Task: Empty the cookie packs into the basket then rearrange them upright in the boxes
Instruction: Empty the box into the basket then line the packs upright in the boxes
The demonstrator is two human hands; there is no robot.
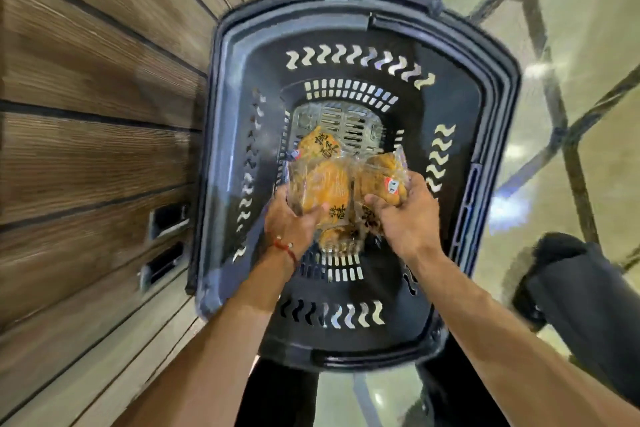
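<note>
both hands are down inside the basket (pixel 498 87), which sits over a glossy floor (pixel 588 45) beside a wood wall (pixel 86 80). the left hand (pixel 291 222) has fingers and thumb curled round the left pack (pixel 318 184), a clear wrap of cookies. the right hand (pixel 407 215) grips the right pack (pixel 379 177) the same way, and the two packs touch. a far pack (pixel 317 146) lies flat on the basket bottom beyond the hands, and a near pack (pixel 337 241) lies under them. i cannot tell whether the held packs are going in or coming out. no boxes are in view, so i judge the upright arranging is not yet done and much of the task is left.
</note>
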